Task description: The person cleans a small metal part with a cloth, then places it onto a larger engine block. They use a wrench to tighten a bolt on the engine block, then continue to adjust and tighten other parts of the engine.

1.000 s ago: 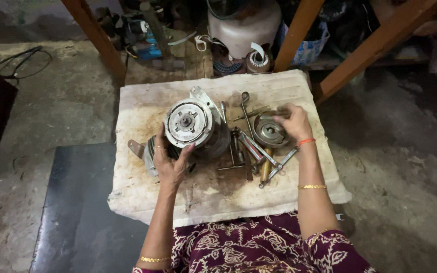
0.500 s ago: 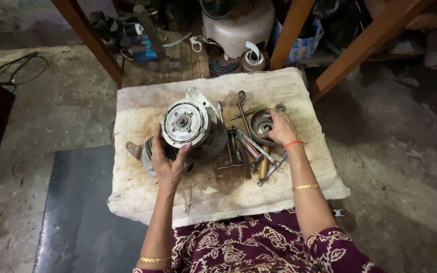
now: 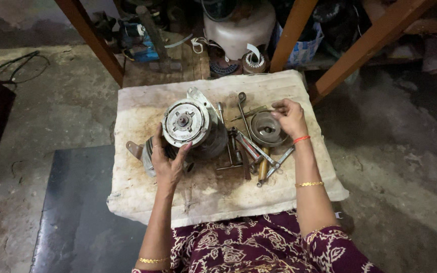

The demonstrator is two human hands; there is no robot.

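Compressor [image 3: 190,132] on stained cloth [image 3: 137,108]: left hand [image 3: 168,161] grips its side; right hand [image 3: 290,117] fingers pinch sth small, cannot tell what, above round pulley [image 3: 264,129].

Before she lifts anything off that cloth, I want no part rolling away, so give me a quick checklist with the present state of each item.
1. Left hand steadies the round motor-like assembly: ok, the hand grips its near side.
2. Right hand on the metal pulley disc: ok, fingers rest at its far rim.
3. Disc lies flat on the stained cloth: ok.
4. Loose wrenches kept away from the cloth's edge: ok, clustered mid-cloth.
5. Wooden-handled tool free of the pile: not ok, it lies under a wrench.
6. Assembly's fasteners tight: cannot tell.
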